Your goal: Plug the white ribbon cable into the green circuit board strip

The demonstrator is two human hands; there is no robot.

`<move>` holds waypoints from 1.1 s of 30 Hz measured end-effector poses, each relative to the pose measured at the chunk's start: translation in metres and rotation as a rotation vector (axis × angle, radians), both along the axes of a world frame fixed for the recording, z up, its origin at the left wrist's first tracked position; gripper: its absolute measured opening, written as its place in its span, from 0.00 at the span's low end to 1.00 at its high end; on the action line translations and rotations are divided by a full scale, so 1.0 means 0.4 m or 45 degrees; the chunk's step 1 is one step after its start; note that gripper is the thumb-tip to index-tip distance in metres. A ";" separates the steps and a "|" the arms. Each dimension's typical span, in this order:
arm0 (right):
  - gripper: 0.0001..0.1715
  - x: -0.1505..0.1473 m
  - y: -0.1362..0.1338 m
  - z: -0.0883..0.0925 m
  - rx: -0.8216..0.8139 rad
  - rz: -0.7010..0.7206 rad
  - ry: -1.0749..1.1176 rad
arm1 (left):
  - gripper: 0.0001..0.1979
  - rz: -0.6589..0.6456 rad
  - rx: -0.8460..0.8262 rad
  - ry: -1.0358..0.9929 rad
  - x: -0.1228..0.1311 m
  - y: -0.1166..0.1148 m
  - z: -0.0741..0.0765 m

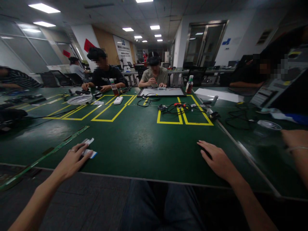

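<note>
My left hand [74, 158] lies at the table's near left with its fingers stretched out over a white flat ribbon cable [89, 141]. One blue-tipped end of it shows beside the thumb, and part is hidden under the fingers. Just left of this hand, a long, thin green circuit board strip [61, 146] runs diagonally past the table's near edge. On the right, my right hand [218, 158] rests palm down on the green tabletop [144, 147], fingers extended, touching nothing else.
Beyond the yellow tape lie black cables with a red-handled tool [180, 105], a white box [118, 100] and a round white fan grille [80, 99]. Across the table, a person [154, 75] works over a flat panel [168, 92]. Another person's forearm [298, 150] reaches in at right, near a clear plastic cup [268, 127].
</note>
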State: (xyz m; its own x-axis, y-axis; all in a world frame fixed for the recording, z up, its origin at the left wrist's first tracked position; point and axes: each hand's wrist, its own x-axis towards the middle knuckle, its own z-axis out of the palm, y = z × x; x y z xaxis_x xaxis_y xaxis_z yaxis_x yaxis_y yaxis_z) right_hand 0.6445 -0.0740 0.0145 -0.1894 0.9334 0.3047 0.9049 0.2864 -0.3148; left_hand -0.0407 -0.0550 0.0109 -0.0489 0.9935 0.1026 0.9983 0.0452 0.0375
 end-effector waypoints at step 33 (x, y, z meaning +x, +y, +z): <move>0.27 0.003 0.000 -0.002 -0.016 0.016 -0.013 | 0.34 -1.215 -0.086 -0.299 0.823 0.041 0.073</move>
State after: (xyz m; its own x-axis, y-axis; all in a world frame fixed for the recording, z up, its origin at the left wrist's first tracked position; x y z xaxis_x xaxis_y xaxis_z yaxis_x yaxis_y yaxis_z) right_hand 0.6459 -0.0742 0.0136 -0.2045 0.9347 0.2907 0.9044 0.2940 -0.3092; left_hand 0.2884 -0.0387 0.0403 0.7649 0.6299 0.1345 0.5845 -0.7666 0.2661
